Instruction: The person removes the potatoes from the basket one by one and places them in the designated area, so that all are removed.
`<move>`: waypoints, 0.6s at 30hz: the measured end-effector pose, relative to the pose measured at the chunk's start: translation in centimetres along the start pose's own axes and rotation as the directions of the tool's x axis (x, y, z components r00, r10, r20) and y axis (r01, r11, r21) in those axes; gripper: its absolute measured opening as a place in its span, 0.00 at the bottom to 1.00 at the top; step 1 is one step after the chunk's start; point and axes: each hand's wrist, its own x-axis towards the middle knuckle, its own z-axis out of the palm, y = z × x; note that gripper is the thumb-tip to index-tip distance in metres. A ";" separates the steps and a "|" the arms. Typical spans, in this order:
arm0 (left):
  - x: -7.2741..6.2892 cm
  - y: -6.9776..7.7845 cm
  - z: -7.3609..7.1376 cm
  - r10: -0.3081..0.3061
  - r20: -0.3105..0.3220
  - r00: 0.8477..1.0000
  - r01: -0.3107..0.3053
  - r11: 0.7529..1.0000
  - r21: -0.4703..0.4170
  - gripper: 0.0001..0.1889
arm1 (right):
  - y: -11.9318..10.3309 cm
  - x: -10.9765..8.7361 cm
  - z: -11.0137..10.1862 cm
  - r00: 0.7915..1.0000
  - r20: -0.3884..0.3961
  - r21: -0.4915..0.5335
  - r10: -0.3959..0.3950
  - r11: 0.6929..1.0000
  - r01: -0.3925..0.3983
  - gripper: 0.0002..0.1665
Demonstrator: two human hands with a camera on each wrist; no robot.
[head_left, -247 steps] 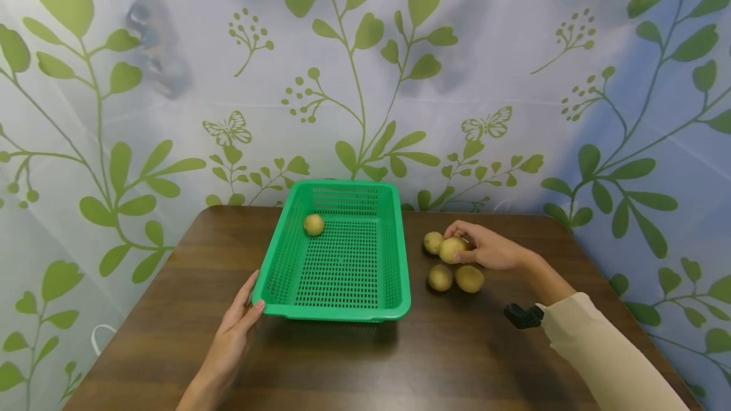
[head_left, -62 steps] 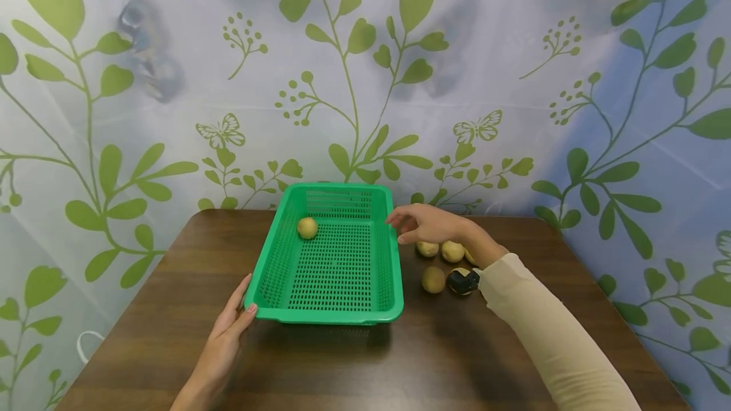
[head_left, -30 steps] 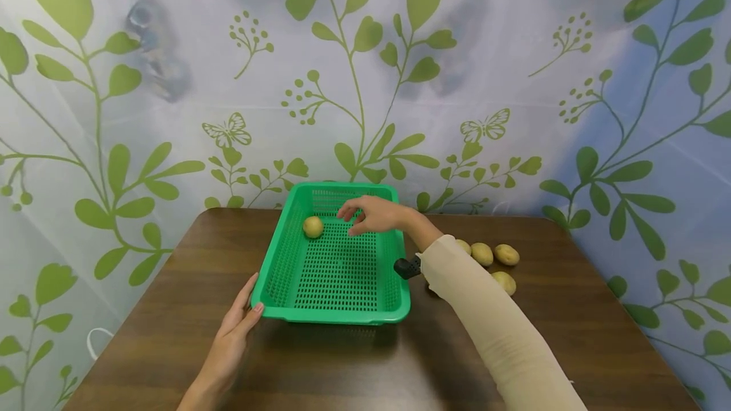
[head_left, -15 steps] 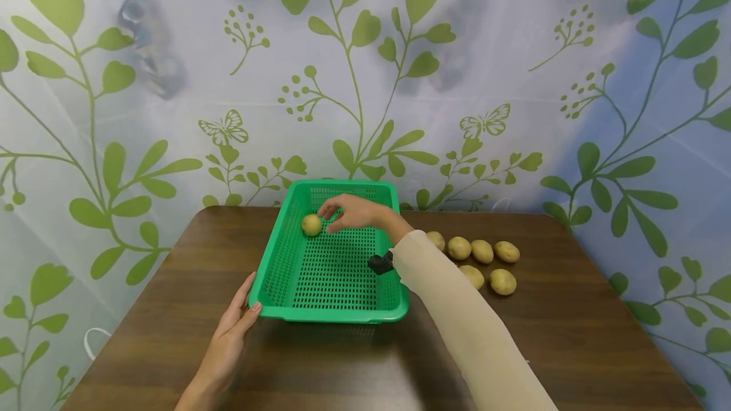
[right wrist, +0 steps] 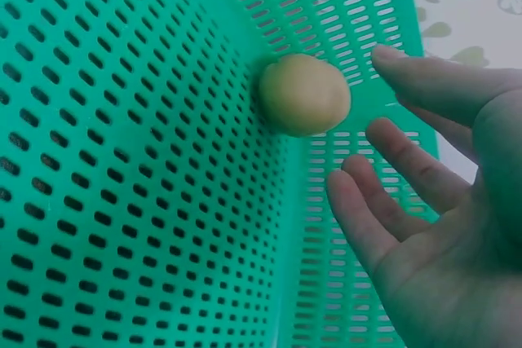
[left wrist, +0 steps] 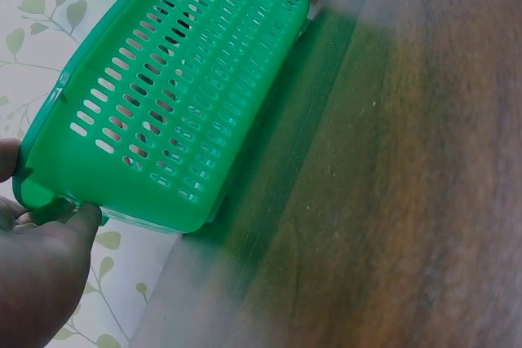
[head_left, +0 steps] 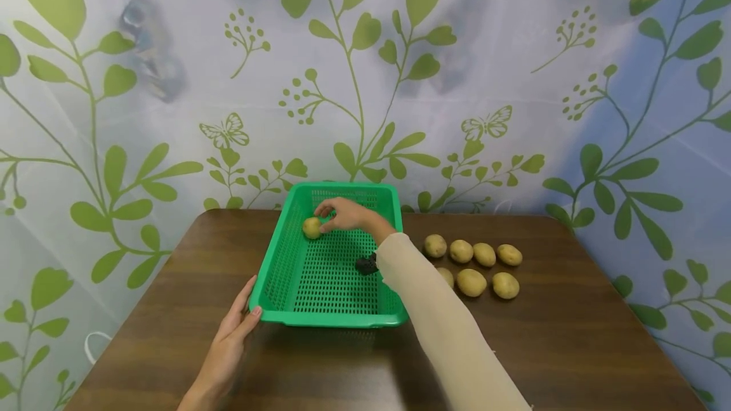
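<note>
A green plastic basket (head_left: 328, 319) with slotted walls stands on the table. My left hand (head_left: 227, 338) holds its near left corner, pinching the rim between thumb and fingers, as the left wrist view shows that hand (left wrist: 41, 270) at the basket edge. Inside, one yellowish potato (head_left: 311, 228) lies against the left wall towards the back. My right hand (head_left: 344, 215) reaches over the basket right beside that potato. In the right wrist view, the right hand's fingers (right wrist: 424, 165) are spread around a gap, a short way off the potato (right wrist: 304, 95), holding nothing.
Several potatoes (head_left: 471, 283) lie in two loose rows on the table right of the basket, one partly hidden by the right sleeve (head_left: 436, 319). The brown wooden table (head_left: 320, 373) ends at a leaf-patterned curtain (head_left: 365, 100) behind.
My right hand let go of a potato on the table, then moved left into the basket to the potato there. The table potatoes, bunched earlier, show spread in rows. The left hand stays put.
</note>
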 end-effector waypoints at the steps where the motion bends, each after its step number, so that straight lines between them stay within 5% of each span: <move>1: 0.0 0.0 0.0 -0.001 -0.002 1.000 0.001 1.000 -0.005 0.33 | 0.2 0.2 0.1 1.000 -0.006 -0.004 0.003 1.000 -0.003 0.28; 11: 0.1 0.0 0.0 0.012 -0.002 1.000 -0.012 1.000 -0.014 0.33 | 0.7 1.5 1.2 0.996 0.074 -0.110 0.054 0.993 -0.045 0.41; 18: 0.1 -0.1 0.1 0.008 -0.006 1.000 -0.008 1.000 0.001 0.32 | 0.9 1.5 1.8 0.997 0.075 -0.215 0.025 0.977 -0.008 0.36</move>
